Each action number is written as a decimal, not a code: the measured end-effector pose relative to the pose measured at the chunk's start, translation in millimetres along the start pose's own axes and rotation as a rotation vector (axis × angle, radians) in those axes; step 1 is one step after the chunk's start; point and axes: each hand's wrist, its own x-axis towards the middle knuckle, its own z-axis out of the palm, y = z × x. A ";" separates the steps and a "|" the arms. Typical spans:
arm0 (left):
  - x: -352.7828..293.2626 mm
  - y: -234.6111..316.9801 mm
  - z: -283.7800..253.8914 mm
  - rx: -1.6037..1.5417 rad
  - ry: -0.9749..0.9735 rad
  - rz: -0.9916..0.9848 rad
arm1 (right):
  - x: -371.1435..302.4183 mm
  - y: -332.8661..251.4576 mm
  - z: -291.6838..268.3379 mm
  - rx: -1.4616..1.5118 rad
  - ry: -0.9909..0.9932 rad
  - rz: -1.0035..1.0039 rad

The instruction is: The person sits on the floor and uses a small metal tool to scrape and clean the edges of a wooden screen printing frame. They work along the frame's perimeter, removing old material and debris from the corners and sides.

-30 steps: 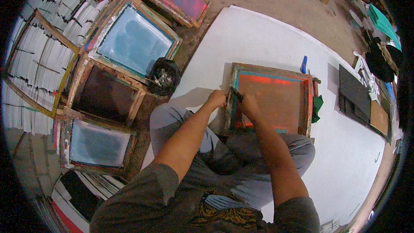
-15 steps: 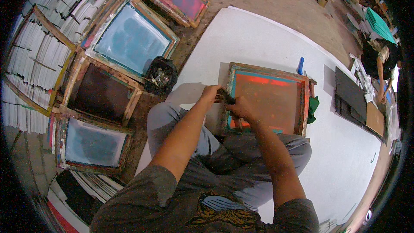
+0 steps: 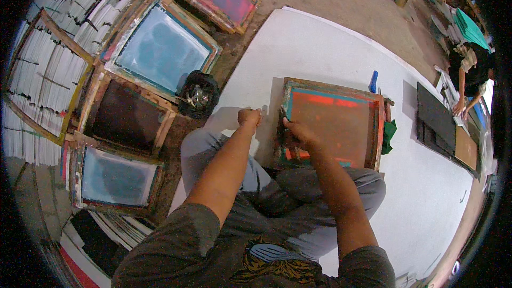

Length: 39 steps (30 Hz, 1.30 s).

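Observation:
In front of my crossed legs a wooden screen-printing frame (image 3: 333,85) lies on a white board (image 3: 421,213). Its brown mesh has bright orange patches and a teal border. My right hand (image 3: 300,134) is closed over the frame's left edge, round a slim dark tool (image 3: 282,119) whose kind I cannot make out. To the left of the frame and apart from it, my left hand (image 3: 249,118) is closed in a fist above the board. Whether anything is pinched in it does not show.
Several more screen frames (image 3: 160,42) lie at the left, near a black bag (image 3: 198,95) with scraps inside. A blue-handled object (image 3: 373,81) and a green cloth (image 3: 390,136) sit by the frame's right side. Black sheets (image 3: 434,117) lie further right, where another person (image 3: 470,77) bends over.
My left hand has come away from the dark tool, leftward from my right hand. The right hand stays at the frame's left edge. The other person has reached in toward the black sheets.

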 end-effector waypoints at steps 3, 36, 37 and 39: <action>22.4 -7.4 -13.8 0.448 -0.002 0.092 | 3.4 -8.9 -0.1 -0.061 0.012 0.030; -25.7 -2.5 34.2 0.726 -0.324 0.475 | 31.8 -12.6 -48.5 -0.562 0.214 0.049; -26.0 -1.4 35.2 0.725 -0.300 0.472 | 29.2 -12.3 -49.7 -0.626 0.217 0.037; -24.8 2.6 38.6 0.722 -0.253 0.468 | 35.3 7.1 -54.5 -0.726 0.239 -0.028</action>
